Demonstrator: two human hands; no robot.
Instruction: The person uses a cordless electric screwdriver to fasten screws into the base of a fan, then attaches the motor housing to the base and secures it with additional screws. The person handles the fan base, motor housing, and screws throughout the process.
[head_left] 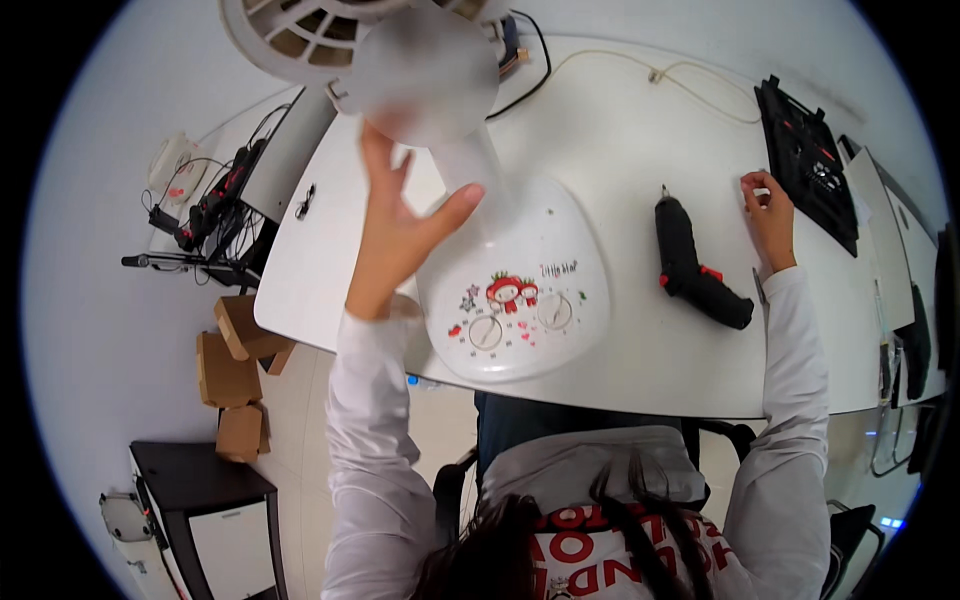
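Note:
A white desk fan stands on the table in front of me, its base printed with red cartoon figures and fitted with two round dials. Its rounded motor housing rises close to the camera and is blurred. My left hand is at the fan's neck, thumb and fingers spread apart; the fingertips reach the underside of the housing. At the right my right hand rests on the table with its fingers curled in; whatever they hold, if anything, is too small to name. Between that hand and the fan lies a black electric screwdriver with red buttons.
An open black tool case lies at the table's right edge. A pale cable runs along the back. The fan's grille juts out at upper left. Cardboard boxes sit on the floor at left, near a dark cabinet.

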